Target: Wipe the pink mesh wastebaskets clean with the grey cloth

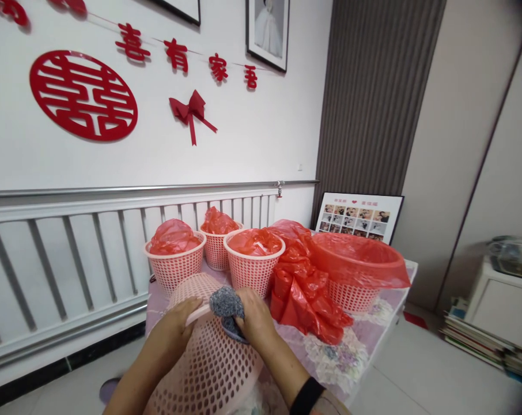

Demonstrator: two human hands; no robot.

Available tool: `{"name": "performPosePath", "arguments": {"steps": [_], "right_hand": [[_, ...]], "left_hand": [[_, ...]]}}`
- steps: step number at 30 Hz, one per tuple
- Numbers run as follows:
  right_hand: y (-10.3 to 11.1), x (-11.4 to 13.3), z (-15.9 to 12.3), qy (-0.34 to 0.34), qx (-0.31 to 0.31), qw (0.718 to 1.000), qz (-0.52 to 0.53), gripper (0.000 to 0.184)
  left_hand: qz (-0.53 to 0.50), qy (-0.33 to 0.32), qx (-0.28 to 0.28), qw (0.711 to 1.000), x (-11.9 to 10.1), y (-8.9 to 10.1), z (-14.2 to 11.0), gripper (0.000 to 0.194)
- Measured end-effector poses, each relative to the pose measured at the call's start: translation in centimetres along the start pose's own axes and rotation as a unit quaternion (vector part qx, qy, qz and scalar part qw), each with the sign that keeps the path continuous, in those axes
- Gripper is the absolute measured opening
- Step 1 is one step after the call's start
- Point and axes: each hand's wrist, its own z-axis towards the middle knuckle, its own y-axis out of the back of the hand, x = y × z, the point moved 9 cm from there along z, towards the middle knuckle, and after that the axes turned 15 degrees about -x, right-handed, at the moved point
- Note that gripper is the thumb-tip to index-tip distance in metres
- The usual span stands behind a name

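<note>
A pink perforated plastic basket (209, 363) lies tipped at the near end of the table, its rim toward the back. My left hand (174, 325) is closed on the rim at its left side. In my right hand (256, 317) is a grey cloth (226, 302), folded over the same rim and pressed against it. The fingertips of my right hand are partly hidden by the cloth. Just behind the tipped basket stand a basket with a red bag (254, 268) and another lined basket (177, 268).
A smaller basket (218, 251) stands at the back. Loose red plastic bags (302, 288) lie beside a wide red-lined basket (356, 294) on the floral tablecloth (347, 360). A radiator (97, 253) runs along the left wall. A photo board (360, 213) leans behind the table.
</note>
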Motion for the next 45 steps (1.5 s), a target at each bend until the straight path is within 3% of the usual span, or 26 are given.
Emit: {"name": "performPosePath", "arguments": {"steps": [10,14,17,21,26,29,31,35,45], "right_hand": [[1.3,-6.9,-5.4,-0.184,-0.061,0.978,0.072,0.026],[1.6,-8.8,-8.1,-0.242,-0.065,0.965,0.079,0.029],[2.1,-9.1,-8.2,-0.245,-0.071,0.965,0.064,0.031],[2.7,-6.0,-4.5,-0.165,-0.081,0.982,0.037,0.032],[0.9,2.4,0.9,-0.024,-0.010,1.000,-0.007,0.042],[-0.4,6.2,1.9,0.037,0.023,0.999,-0.028,0.044],[-0.7,7.1,1.7,0.049,0.019,0.998,-0.030,0.042],[-0.4,5.4,0.7,0.026,-0.009,0.999,-0.028,0.043],[1.6,-3.2,-3.5,-0.141,-0.109,0.983,0.041,0.027]], "left_hand": [[-0.007,0.017,0.021,1.000,-0.3,0.2,-0.4,0.047],[-0.018,0.030,0.027,0.999,-0.8,0.2,0.0,0.046],[-0.028,0.026,0.028,0.999,-1.3,0.2,0.4,0.045],[-0.050,0.013,0.037,0.998,-1.9,0.2,0.8,0.042],[-0.068,0.005,0.027,0.997,-2.3,0.2,1.1,0.044],[-0.082,-0.005,0.006,0.997,-2.5,0.7,0.9,0.046],[-0.098,-0.016,-0.009,0.995,-2.6,1.2,0.7,0.046],[-0.107,-0.008,-0.011,0.994,-2.3,1.4,0.3,0.046],[-0.012,0.006,-0.006,1.000,1.3,-0.3,-1.4,0.047]]}}
